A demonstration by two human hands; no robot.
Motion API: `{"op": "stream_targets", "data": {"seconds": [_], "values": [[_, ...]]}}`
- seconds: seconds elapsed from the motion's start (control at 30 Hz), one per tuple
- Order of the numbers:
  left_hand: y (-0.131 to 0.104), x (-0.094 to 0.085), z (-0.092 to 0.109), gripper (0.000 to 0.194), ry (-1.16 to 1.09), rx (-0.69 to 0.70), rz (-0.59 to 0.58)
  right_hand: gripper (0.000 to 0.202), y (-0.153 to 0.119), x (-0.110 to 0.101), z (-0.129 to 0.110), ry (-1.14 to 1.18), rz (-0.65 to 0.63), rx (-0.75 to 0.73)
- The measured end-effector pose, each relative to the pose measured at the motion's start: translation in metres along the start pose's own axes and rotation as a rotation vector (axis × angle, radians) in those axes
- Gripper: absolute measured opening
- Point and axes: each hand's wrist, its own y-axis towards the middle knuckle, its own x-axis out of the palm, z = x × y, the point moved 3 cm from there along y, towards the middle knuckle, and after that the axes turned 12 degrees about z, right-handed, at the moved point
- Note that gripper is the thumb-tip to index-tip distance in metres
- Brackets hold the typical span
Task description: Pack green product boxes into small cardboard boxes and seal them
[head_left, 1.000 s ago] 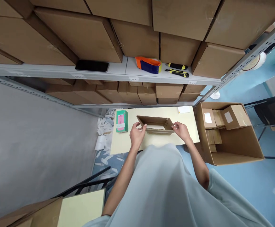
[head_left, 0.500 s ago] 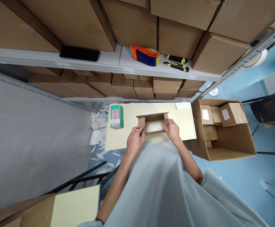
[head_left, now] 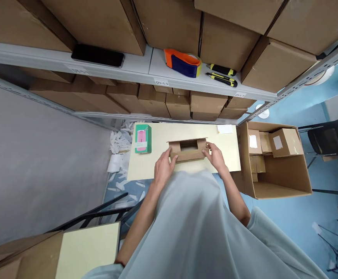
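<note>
A small cardboard box stands on the pale yellow tabletop in front of me. Its end flaps are folded inward and its near flap lies partly over the top, leaving a dark gap at the middle. My left hand grips the box's left end, thumb on the near side. At the right end, my right hand pinches the corner between thumb and fingers. Left of the box, a green box with a pink picture stands on the same tabletop.
A large open carton with several small boxes stands right of the table. Above, a grey shelf bears big cartons, a black phone, a tape dispenser and two cutters. A white paper lies at the table's back right.
Both hands have folded the box's flaps inward; the opening, wide before, is now a narrow gap. The view has shifted slightly.
</note>
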Motion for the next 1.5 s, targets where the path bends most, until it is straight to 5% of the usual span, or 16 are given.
{"op": "stream_targets", "data": {"seconds": [0.13,0.23,0.37,0.8,1.0,1.3,1.5], "values": [[0.016,-0.004,0.002,0.079,0.078,0.01,0.061,0.079,0.011,0.001,-0.002,-0.063,0.019,0.031],[0.023,-0.007,0.006,0.054,0.061,0.129,0.019,0.06,0.013,-0.001,-0.004,-0.126,-0.04,-0.027],[0.022,-0.002,0.002,0.023,0.044,0.087,-0.027,0.033,0.011,0.0,0.002,-0.171,-0.085,-0.044],[0.045,0.024,-0.018,0.026,0.085,0.016,-0.018,0.025,0.03,0.024,-0.01,-0.138,-0.077,-0.007],[0.063,0.017,-0.008,0.05,0.043,0.052,0.024,0.026,0.038,0.017,-0.013,-0.083,-0.007,0.033],[0.021,-0.001,-0.026,0.053,0.171,0.07,-0.049,0.031,-0.023,0.023,-0.004,0.074,-0.021,0.113],[0.027,0.01,-0.028,0.054,0.11,0.028,-0.063,0.034,0.004,0.031,-0.005,-0.019,-0.062,0.136]]}}
